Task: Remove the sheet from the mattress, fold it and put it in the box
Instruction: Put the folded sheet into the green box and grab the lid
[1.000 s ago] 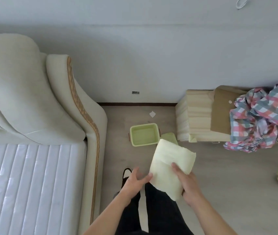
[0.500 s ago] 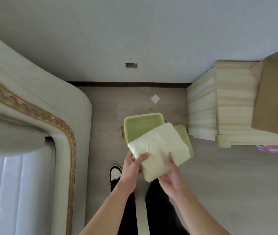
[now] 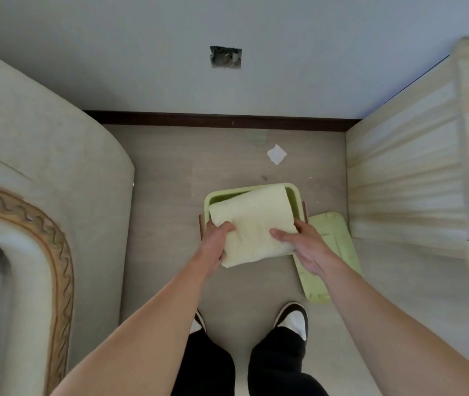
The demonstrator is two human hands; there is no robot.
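Over the box [image 3: 296, 195], both hands grasp the folded sheet [image 3: 253, 224]: left hand [image 3: 216, 238], right hand [image 3: 302, 247]; far edge inside rim.

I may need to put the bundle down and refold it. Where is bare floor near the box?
Bare floor lies between the bed frame and the box, and between the box and the baseboard, apart from a paper scrap. It is crowded right of the box: the lid lies there against the wooden cabinet.

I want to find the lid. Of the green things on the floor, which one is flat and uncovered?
The lid, lying flat on the floor right of the box. The box is deep, and the folded sheet is held over it.
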